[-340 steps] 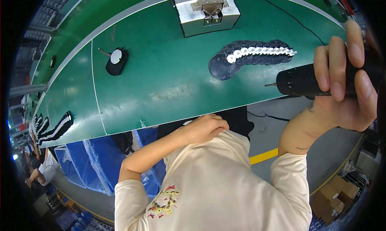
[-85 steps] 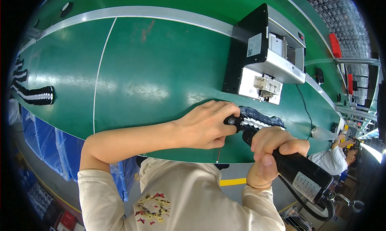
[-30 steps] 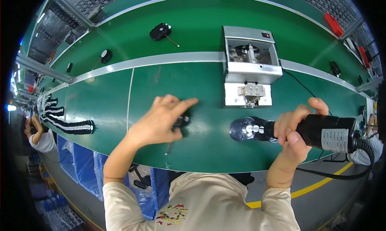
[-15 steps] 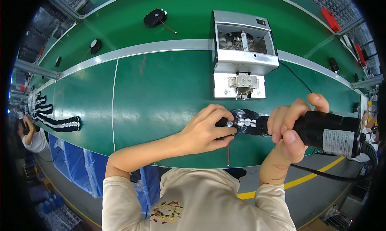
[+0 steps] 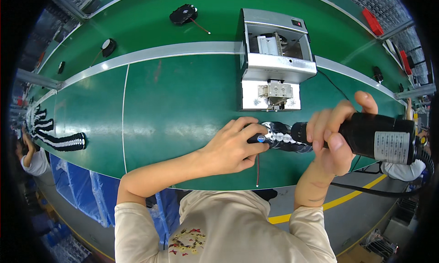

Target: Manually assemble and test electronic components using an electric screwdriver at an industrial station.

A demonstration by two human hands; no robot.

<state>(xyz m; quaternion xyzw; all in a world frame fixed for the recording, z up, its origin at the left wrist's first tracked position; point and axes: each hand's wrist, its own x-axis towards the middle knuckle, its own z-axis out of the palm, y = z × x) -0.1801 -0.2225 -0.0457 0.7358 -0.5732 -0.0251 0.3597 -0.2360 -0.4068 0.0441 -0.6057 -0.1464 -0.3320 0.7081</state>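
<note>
Gripping a black electric screwdriver (image 5: 366, 137) in a closed fist, the right hand (image 5: 336, 139) points it left; left hand (image 5: 233, 146), fingers curled, pins a black round part (image 5: 270, 137) on the green belt (image 5: 178, 107), btwn both hands.

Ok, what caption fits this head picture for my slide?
Left hand steadies a black round part while right hand holds an electric screwdriver over it.

Shirt: you wear a cream short-sleeved T-shirt (image 5: 219, 226).
Print: it has a small print (image 5: 188, 241) on the chest, red and yellow with some dark marks.
Sleeves: they end above your elbows, so both forearms are bare.
Hands: your left hand (image 5: 233, 146) and right hand (image 5: 331, 137) have no gloves.
Wrists: I see no watch or band.
</note>
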